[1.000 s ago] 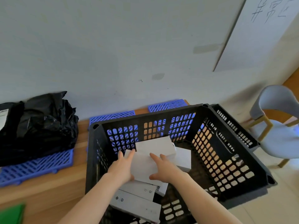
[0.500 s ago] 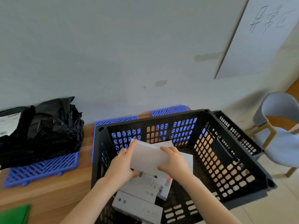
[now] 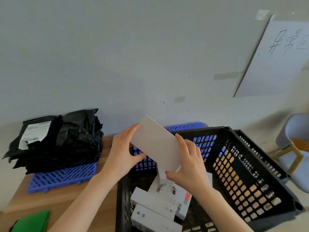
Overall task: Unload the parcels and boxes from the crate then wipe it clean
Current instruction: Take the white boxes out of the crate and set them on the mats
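A person holds a long white box [image 3: 155, 144] with both hands, lifted above the far left corner of the black crate [image 3: 242, 164] and tilted so that its far end points up toward the wall. The left hand [image 3: 123, 154] grips the box along its left side, thumb underneath and fingers reaching up the edge. The right hand [image 3: 189, 166] clasps the lower right end, fingers curled round the corner. The hands are apart, one on each side of the box. The crate sits at the right end of the wooden table [image 3: 55, 200], and several more white boxes [image 3: 157, 201] lie stacked on its floor near its near left corner, some showing barcodes. At the table's far left, a heap of black parcels [image 3: 66, 141] rests on a blue grid mat [image 3: 63, 176], the top one bearing a white label. Another blue mat [image 3: 185, 126] shows behind the crate's far rim. A green object [image 3: 31, 221] lies at the table's near left corner. A pale chair [image 3: 294, 144] stands to the right of the crate, and a handwritten sheet [image 3: 280, 61] hangs on the wall.
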`<control>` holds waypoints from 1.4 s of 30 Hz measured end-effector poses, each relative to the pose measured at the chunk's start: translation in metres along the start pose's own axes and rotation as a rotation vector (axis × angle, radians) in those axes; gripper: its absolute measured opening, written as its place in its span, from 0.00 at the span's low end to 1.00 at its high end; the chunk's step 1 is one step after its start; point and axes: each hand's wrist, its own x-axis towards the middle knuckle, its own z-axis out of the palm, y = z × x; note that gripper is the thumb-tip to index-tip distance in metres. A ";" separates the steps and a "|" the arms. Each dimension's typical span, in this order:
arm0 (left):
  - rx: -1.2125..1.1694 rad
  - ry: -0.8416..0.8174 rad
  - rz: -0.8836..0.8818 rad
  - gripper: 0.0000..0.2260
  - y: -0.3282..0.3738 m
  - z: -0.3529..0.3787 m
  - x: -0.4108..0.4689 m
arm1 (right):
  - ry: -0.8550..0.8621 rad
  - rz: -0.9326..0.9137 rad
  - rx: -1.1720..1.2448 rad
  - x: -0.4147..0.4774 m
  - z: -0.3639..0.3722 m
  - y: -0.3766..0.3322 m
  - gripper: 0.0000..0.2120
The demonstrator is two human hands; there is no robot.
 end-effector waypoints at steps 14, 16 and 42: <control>-0.522 0.157 -0.253 0.49 -0.083 -0.041 0.070 | -0.095 0.102 0.316 0.139 0.062 -0.109 0.54; -0.550 0.167 -0.292 0.48 -0.107 -0.048 0.086 | -0.136 0.104 0.363 0.160 0.080 -0.115 0.52; -0.388 -0.396 -0.577 0.40 -0.311 0.048 0.115 | -1.084 0.323 -0.071 0.273 0.275 -0.057 0.33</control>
